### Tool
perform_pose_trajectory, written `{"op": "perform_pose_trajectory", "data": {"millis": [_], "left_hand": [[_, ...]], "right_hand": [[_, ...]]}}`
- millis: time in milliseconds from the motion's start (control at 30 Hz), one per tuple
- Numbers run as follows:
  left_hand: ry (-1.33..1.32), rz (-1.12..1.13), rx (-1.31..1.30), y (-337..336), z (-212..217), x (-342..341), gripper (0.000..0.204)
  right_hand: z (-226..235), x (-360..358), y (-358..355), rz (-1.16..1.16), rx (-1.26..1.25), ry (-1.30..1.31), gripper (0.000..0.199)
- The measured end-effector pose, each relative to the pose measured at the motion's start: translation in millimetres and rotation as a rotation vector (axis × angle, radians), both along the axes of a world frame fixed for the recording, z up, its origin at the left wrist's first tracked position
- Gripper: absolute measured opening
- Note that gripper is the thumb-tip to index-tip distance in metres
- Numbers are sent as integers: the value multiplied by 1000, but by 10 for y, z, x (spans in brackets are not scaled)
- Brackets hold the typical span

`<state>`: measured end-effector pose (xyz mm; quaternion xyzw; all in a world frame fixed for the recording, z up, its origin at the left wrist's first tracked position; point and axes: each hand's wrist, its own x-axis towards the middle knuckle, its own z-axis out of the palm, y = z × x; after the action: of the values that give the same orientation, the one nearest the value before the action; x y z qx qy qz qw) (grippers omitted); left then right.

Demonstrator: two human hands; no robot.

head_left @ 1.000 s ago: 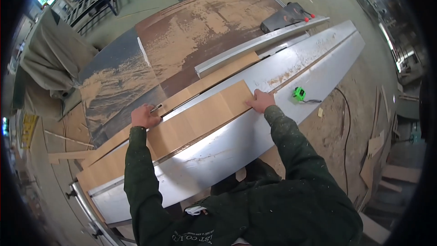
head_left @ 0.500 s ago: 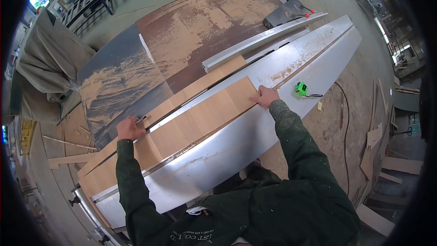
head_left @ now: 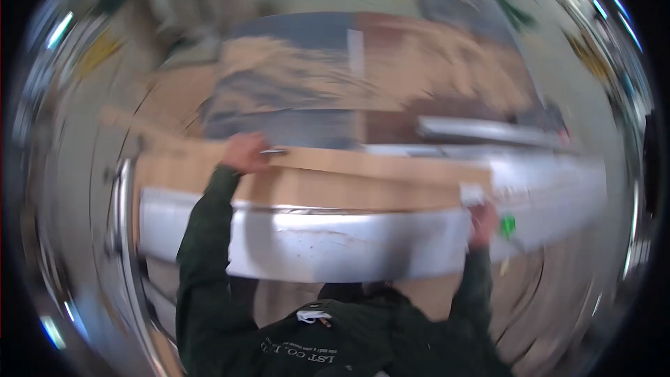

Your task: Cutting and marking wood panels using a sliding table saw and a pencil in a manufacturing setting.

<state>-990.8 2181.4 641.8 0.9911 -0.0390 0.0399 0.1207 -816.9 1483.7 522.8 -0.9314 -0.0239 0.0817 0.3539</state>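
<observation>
Gripping the long pale wooden board (head_left: pixel 328 178) at both ends, left hand (head_left: pixel 244 152) and right hand (head_left: pixel 481 222), atop the silvery metal desk (head_left: pixel 335 244). Mid-shift, seemingly; next needs steady, level carrying.

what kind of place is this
Likely a woodworking shop, though the picture is blurred: both hands rest on long wooden boards laid over a metal workbench, with sawdust-covered sheets beyond it.

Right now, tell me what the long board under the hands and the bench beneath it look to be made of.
Long board: likely raw wood or plywood, matte tan, though motion blur hides any grain. Bench: seemingly bare sheet metal, silvery with bright glare streaks.
</observation>
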Motion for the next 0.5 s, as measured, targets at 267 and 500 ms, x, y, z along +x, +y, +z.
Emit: {"op": "perform_pose_trajectory", "data": {"millis": [267, 500], "left_hand": [[-17, -13, -48, -531, -94, -849, 27], [-218, 192, -141, -1550, 567, -1888, 21]], "right_hand": [[1452, -1302, 496, 134, 218, -72, 32], [1203, -1757, 89, 439, -16, -184, 28]]}}
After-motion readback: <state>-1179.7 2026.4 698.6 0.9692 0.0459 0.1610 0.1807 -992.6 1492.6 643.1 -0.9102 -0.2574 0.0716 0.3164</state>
